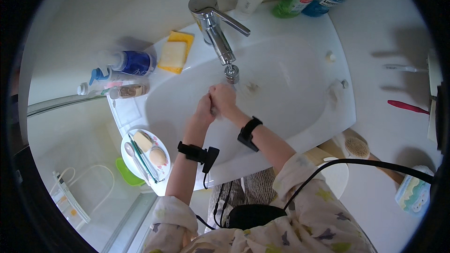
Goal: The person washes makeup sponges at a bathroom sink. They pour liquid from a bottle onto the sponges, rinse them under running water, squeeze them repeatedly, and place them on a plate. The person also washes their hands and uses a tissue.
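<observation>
My left hand (205, 107) and my right hand (223, 97) are pressed together over the white washbasin (302, 88), just below the swivel spout of the chrome faucet (211, 24). Their fingers are curled and overlap. Something pale or wet shows at the lower edge between them; whether it is water or a small object I cannot tell. Black straps with small devices circle both wrists. A brownish patch lies in the basin to the right of the spout. On the rim left of the faucet, a pale sponge or soap bar (173, 54) rests on a yellow sponge cloth (190, 40).
Several bottles, one a blue pump bottle (137, 63), stand on the left rim. A floral plate (125, 143) holds two soap-like pieces, a spoon and thin sticks. Green (293, 1) and blue mouthwash bottles (318, 6) stand behind. A black cable (372, 162) crosses at the right, near a bristle brush (357, 147).
</observation>
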A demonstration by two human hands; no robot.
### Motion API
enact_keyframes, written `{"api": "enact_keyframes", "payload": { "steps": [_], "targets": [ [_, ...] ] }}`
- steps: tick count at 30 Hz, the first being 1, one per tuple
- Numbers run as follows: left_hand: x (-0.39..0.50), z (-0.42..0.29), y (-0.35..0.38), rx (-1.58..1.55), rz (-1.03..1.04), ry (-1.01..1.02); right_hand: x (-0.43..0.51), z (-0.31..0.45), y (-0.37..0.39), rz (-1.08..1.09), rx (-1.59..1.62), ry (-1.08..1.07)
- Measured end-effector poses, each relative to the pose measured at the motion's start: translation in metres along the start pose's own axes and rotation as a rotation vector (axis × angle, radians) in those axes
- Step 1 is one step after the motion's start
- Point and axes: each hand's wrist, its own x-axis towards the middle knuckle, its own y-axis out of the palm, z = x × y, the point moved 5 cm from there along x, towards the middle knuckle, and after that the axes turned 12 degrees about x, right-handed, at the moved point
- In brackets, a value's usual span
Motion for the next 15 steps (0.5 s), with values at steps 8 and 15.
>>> {"api": "enact_keyframes", "payload": {
  "steps": [8,15],
  "targets": [
    [0.026,-0.016,-0.044,0.801,-0.457,0.331,0.027,-0.045,-0.011,0.014,-0.026,-0.044],
    [0.017,-0.021,-0.060,1.227,-0.741,0.540,0.019,-0.060,0.014,0.048,-0.268,-0.147]
  ]
}}
